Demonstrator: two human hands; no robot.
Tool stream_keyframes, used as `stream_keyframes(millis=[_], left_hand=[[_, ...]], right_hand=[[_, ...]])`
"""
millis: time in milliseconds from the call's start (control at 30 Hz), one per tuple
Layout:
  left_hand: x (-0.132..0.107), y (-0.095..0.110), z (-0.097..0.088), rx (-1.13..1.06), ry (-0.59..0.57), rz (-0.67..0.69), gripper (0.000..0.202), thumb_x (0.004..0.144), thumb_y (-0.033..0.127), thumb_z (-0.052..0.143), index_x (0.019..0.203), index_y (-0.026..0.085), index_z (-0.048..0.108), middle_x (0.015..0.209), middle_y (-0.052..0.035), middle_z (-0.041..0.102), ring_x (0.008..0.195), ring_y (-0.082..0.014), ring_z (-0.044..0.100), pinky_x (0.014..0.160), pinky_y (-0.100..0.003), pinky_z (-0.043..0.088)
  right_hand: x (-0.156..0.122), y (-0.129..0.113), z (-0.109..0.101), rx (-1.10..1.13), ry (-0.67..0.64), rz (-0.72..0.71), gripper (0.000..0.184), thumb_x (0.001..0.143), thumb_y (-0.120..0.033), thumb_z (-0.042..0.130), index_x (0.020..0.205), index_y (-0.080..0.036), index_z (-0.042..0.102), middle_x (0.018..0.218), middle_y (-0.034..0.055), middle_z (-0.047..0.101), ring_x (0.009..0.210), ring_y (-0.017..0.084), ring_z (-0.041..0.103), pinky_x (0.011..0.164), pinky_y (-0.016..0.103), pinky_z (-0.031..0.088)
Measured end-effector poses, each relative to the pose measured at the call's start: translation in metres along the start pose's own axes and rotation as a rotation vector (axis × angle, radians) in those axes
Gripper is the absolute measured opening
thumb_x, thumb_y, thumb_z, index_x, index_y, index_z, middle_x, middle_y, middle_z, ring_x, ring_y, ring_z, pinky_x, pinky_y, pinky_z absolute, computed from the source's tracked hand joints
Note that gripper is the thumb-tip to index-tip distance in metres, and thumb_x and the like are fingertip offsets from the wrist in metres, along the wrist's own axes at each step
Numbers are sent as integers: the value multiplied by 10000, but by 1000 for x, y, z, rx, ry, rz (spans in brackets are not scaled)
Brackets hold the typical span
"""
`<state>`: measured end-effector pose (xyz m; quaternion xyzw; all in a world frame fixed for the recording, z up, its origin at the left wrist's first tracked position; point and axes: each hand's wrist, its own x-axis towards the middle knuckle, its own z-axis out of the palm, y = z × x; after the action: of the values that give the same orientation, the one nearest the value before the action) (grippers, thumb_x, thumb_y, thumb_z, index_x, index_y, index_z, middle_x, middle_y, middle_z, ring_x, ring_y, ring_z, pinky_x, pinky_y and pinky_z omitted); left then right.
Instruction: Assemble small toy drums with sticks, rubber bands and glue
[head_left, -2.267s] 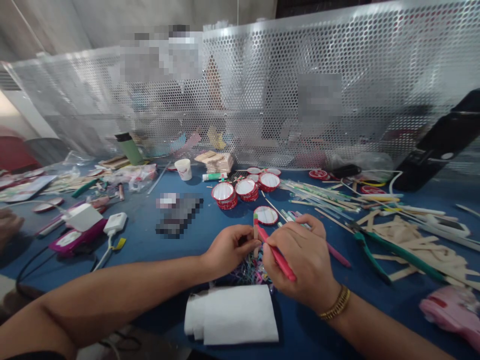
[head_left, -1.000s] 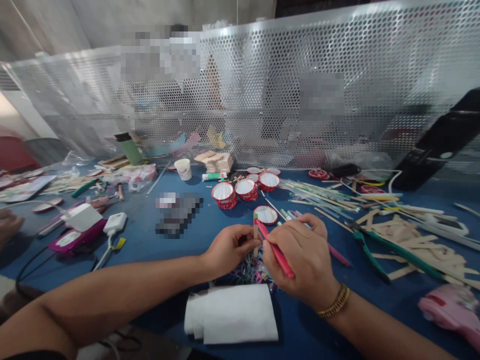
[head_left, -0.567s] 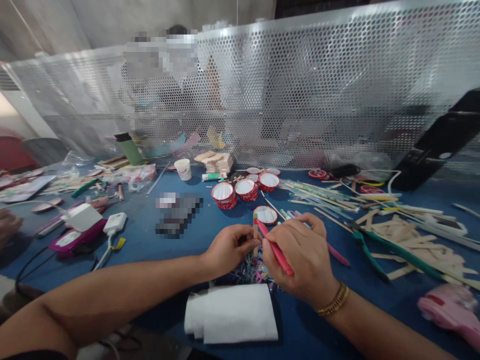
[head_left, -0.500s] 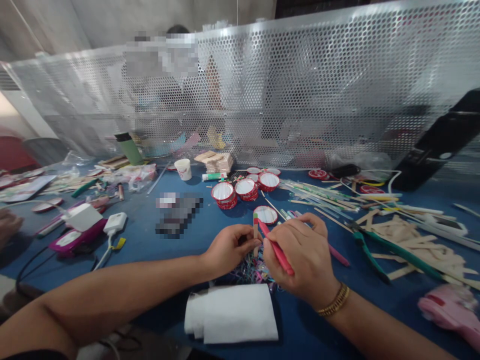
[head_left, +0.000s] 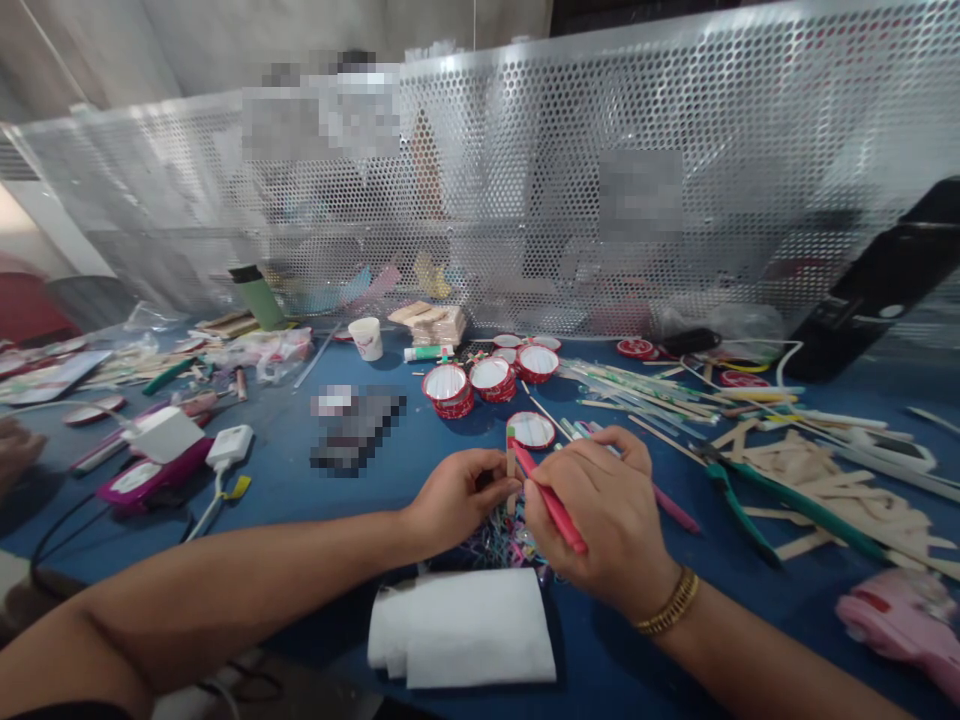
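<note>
Head view, forward and down at hands [head_left: 596,505]

On the table [head_left: 277,440] before the screen [head_left: 495,200]: bottle [head_left: 262,302] left of cup [head_left: 366,341], pliers [head_left: 802,506] right of marker [head_left: 557,510]

The left hand [head_left: 463,503] pinches, just beside the right hand [head_left: 604,510], curled in a writing grip.
</note>
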<state>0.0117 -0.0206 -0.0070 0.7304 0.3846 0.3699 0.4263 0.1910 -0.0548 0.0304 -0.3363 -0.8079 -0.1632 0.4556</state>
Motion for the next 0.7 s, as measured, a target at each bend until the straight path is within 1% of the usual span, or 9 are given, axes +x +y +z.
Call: stream_keyframes(millis=[167, 300, 400, 500, 600, 700], left_hand=[[0, 0, 0, 3, -5, 4, 312, 886, 388, 590, 695, 160, 495, 630, 46, 394, 613, -102, 344, 560, -225, 290], [0, -1, -1, -6, -13, 15, 306, 889, 380, 591, 701, 159, 495, 635, 49, 384, 614, -101, 334, 565, -228, 286], [0, -1, -1, 11, -16, 5, 317, 890, 369, 590, 683, 167, 460, 630, 53, 365, 605, -98, 320, 559, -230, 280], [0, 0, -1, 29, -3, 3, 342, 883, 367, 597, 658, 171, 429, 625, 53, 360, 602, -97, 317, 560, -229, 282], [0, 1, 0, 18, -4, 17, 319, 885, 370, 595, 676, 162, 473, 628, 48, 385, 609, -99, 338, 563, -226, 290], [0, 0, 0, -6, -8, 1, 303, 885, 380, 593, 700, 156, 506, 630, 45, 404, 607, -100, 349, 556, -225, 290]], right_hand=[[0, -1, -1, 9, 31, -3, 100, 837, -158, 579, 765, -209, 533, 627, -30, 594, 646, 153, 557, 869, 414, 354], [0, -1, -1, 10, 4, -10, 102, 848, -166, 572, 764, -209, 534, 632, -30, 597, 660, 155, 560, 873, 415, 347], [0, 1, 0, -13, -6, 4, 108, 850, -179, 570, 751, -209, 536, 624, -25, 589, 656, 158, 549, 870, 415, 347], [0, 2, -1, -22, 13, 5, 95, 842, -173, 573, 758, -208, 544, 621, -26, 589, 649, 154, 544, 878, 414, 347], [0, 0, -1, -6, 25, -12, 106, 837, -163, 578, 751, -208, 536, 620, -28, 591, 647, 151, 546, 876, 409, 349], [1, -2, -1, -1, -11, -15, 135, 849, -166, 571, 730, -209, 524, 616, -29, 587, 651, 152, 548, 875, 410, 347]])
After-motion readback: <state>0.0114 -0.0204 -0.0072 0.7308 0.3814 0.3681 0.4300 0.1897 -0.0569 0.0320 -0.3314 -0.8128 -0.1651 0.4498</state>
